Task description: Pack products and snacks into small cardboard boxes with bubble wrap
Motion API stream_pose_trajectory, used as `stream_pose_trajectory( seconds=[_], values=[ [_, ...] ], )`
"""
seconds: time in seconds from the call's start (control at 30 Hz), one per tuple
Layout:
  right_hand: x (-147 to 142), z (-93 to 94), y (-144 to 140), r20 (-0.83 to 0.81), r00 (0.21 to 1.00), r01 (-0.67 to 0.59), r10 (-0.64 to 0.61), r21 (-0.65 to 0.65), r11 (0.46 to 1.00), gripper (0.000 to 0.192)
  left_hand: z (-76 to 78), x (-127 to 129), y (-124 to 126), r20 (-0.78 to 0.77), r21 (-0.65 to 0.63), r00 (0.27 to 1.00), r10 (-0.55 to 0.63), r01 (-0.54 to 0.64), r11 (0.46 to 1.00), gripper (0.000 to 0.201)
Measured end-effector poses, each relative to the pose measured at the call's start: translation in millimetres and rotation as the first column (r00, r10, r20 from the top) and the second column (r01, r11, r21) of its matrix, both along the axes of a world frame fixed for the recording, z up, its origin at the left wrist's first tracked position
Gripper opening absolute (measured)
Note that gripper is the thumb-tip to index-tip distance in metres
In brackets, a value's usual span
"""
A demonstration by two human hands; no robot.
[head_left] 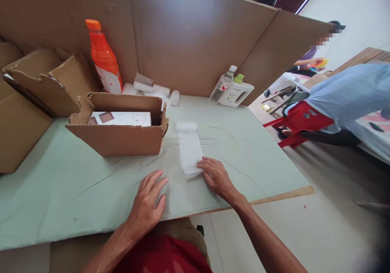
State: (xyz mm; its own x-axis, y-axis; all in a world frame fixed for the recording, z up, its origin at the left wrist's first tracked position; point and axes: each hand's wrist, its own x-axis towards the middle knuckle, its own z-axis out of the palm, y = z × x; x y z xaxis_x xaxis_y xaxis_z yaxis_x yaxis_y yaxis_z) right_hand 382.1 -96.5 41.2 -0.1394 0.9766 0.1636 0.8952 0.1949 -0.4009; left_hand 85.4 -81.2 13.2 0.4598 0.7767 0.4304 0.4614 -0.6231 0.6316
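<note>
A strip of clear bubble wrap [189, 151] lies on the green-covered table, with a thicker, folded or rolled part at its far end. My right hand [215, 176] is at its near right edge, fingertips over the wrap and thumb close beside them. My left hand [149, 200] hovers or rests just left of the wrap, fingers apart and holding nothing. Beyond my left hand stands an open cardboard box [131, 141] with a torn rim. Inside it is a white printed box [128, 118]; whatever is under that is hidden.
Several white wrapped rolls [161, 90] lie behind the box, beside an orange bottle [105, 57]. A clear bottle [224, 84] and a white jug [236, 93] stand by the cardboard partition [195, 41]. More cardboard boxes [21, 126] are at left. People sit beyond, one on a red chair [309, 118].
</note>
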Motion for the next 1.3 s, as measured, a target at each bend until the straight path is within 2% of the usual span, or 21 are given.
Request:
stream_pose_trajectory(
  seconds=[0.07,0.13,0.2,0.27,0.33,0.4,0.43,0.47,0.53,0.6,0.7,0.73,0.8,0.87,0.9,0.97,1.03,1.1,1.2,1.3],
  values=[
    [-6,11.1,1,-0.146,0.989,-0.03,0.021,-0.055,0.998,0.031,5.9,6,1,-0.03,-0.035,0.997,-0.064,0.063,0.997,0.065],
    [-12,25.8,-1,-0.321,0.947,-0.098,0.031,-0.195,0.976,0.026,12.2,13,2,-0.015,-0.088,0.99,-0.139,0.137,0.987,0.074],
    [-15,36.4,-5,-0.472,0.882,-0.179,0.007,-0.32,0.93,0.028,17.0,24,5,0.037,-0.18,0.985,-0.171,0.175,0.968,0.072],
    [-16,38.3,-9,-0.542,0.836,-0.137,-0.082,-0.351,0.926,0.031,19.5,36,9,0.069,-0.297,0.991,-0.111,0.126,0.946,0.062],
    [-16,33.0,-18,-0.511,0.83,0.087,-0.223,-0.275,0.957,0.031,20.4,48,16,0.027,-0.417,0.999,-0.035,0.043,0.908,0.056],
    [-17,24.9,-31,-0.447,0.836,0.308,-0.318,-0.096,0.946,0.026,20.5,58,25,-0.069,-0.489,0.997,-0.021,-0.015,0.872,0.059],
    [-19,21.1,-38,-0.416,0.855,0.34,-0.31,-0.001,0.94,0.024,20.3,62,29,-0.121,-0.503,0.992,-0.034,-0.032,0.863,0.061],
    [-22,17.4,-45,-0.38,0.887,0.31,-0.261,0.074,0.948,0.022,19.7,65,33,-0.168,-0.502,0.985,-0.045,-0.046,0.864,0.063],
    [-30,10.2,-56,-0.281,0.955,0.135,-0.093,0.134,0.982,0.027,17.4,68,38,-0.248,-0.468,0.967,-0.052,-0.073,0.881,0.065],
    [-38,2.3,-58,-0.163,0.986,-0.006,0.024,0.11,0.994,0.036,14.0,67,39,-0.295,-0.4,0.955,-0.033,-0.092,0.912,0.062],
    [-43,-9.6,-51,-0.078,0.997,-0.024,0.029,0.065,0.998,0.032,10.2,57,30,-0.247,-0.196,0.968,0.036,-0.086,0.977,0.051],
    [-42,-12.4,-48,-0.085,0.996,-0.017,0.022,0.058,0.998,0.029,10.0,52,26,-0.206,-0.119,0.978,0.027,-0.053,0.991,0.049],
    [-39,-14.8,-45,-0.139,0.99,-0.025,0.031,0.048,0.999,0.028,11.5,42,15,-0.145,-0.014,0.987,-0.072,0.071,0.997,0.048],
    [-36,-13.2,-44,-0.238,0.971,-0.032,0.035,0.02,0.999,0.027,13.7,37,6,-0.113,-0.002,0.977,-0.183,0.184,0.983,0.044],
    [-35,-11.4,-46,-0.288,0.957,-0.021,0.023,0.009,1.0,0.026,14.3,37,3,-0.098,-0.019,0.974,-0.202,0.201,0.979,0.042],
    [-34,-7.0,-49,-0.338,0.941,0.04,-0.022,0.048,0.998,0.025,14.0,39,1,-0.087,-0.065,0.983,-0.16,0.155,0.986,0.039],
    [-35,-3.6,-52,-0.296,0.954,0.104,-0.046,0.183,0.978,0.026,11.6,45,6,-0.126,-0.087,0.989,-0.081,0.07,0.994,0.038],
    [-37,-3.0,-52,-0.185,0.983,0.057,-0.001,0.293,0.954,0.028,8.9,49,12,-0.196,-0.068,0.98,-0.03,0.017,0.998,0.037],
    [-42,-6.9,-46,-0.022,0.995,-0.092,0.101,0.267,0.959,0.029,8.4,48,15,-0.22,0.019,0.975,0.026,-0.022,1.0,0.034],
    [-44,-10.7,-39,-0.027,0.992,-0.116,0.126,0.231,0.966,0.025,12.1,39,8,-0.156,0.066,0.986,-0.051,0.062,0.996,0.039]
  ],
)
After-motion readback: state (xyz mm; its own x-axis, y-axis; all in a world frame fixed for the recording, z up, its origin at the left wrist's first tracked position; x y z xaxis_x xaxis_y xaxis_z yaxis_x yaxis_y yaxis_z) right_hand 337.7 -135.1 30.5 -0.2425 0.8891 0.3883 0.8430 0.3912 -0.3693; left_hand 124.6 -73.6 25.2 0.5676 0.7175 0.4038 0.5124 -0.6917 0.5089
